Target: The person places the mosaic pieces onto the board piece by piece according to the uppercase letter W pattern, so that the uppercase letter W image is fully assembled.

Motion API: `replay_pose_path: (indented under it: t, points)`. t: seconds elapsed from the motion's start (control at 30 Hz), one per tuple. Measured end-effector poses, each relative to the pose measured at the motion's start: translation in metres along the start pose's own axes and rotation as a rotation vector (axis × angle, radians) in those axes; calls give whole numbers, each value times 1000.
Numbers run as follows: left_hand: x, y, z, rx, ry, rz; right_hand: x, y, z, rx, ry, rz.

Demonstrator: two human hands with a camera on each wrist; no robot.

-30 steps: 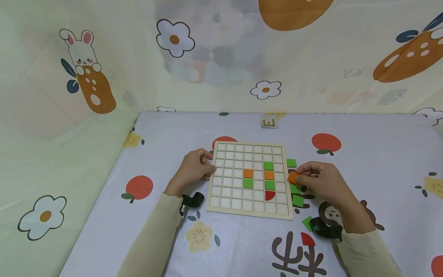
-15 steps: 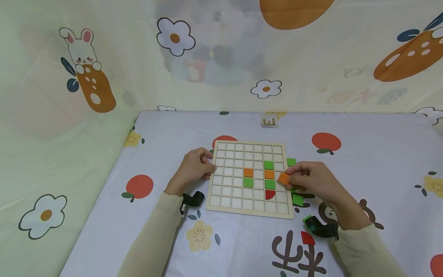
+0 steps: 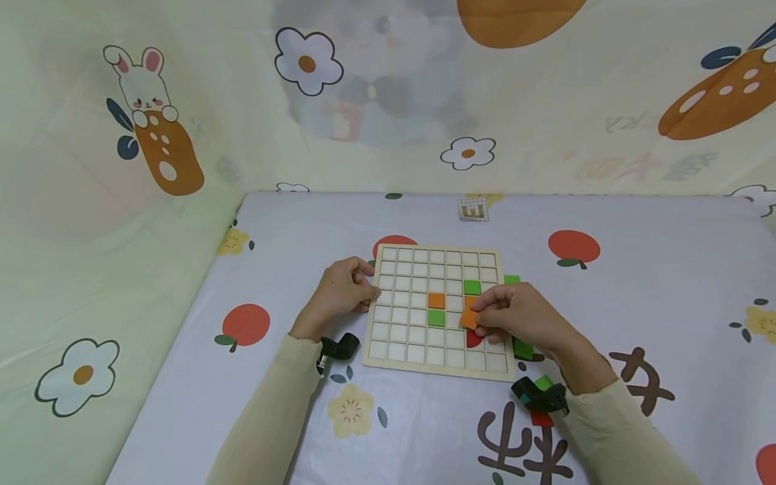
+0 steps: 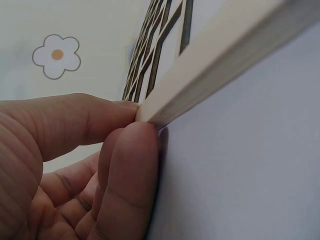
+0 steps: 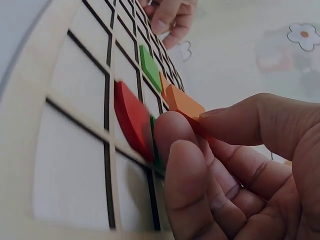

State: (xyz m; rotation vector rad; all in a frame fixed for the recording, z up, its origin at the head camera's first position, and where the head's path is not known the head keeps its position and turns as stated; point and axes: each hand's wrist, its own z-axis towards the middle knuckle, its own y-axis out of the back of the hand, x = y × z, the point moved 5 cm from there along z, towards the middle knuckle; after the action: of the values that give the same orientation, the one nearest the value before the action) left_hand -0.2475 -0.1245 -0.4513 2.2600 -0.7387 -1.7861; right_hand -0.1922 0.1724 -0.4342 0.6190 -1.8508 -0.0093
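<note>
A square wooden grid board (image 3: 436, 372) lies on the table. My left hand (image 3: 342, 289) holds its left rim between thumb and fingertips, seen close in the left wrist view. My right hand (image 3: 524, 316) pinches an orange square tile (image 3: 468, 320) over the board's right half, tilted in the right wrist view (image 5: 185, 104). Near it in the grid are a green tile (image 3: 472, 287) and a red rounded tile (image 3: 474, 339); another orange tile beneath is partly hidden. Further left sit an orange tile (image 3: 436, 300) and a green tile (image 3: 436, 317).
Loose green tiles (image 3: 523, 349) lie along the board's right edge, partly behind my right hand. Another green tile (image 3: 543, 382) and a red piece (image 3: 541, 419) are by the right wrist camera (image 3: 539, 397). A small patterned card (image 3: 473, 209) lies near the back edge.
My right hand has carried the orange tile leftward from beside the board to above its right columns. The left hand stays at the left rim.
</note>
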Motion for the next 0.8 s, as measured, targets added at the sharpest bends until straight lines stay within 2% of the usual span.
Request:
replay_pose_path:
  t: [0.33,0.5,0.8]
  points:
    - [-1,0,1,0,-5,6,12,-17,4,97,25,16]
    - [-1,1,1,-4,-3,11,17,-26,7,132,28,-10]
    - [-1,0,0,-1,-7,19,21,-36,10,168,20,-7]
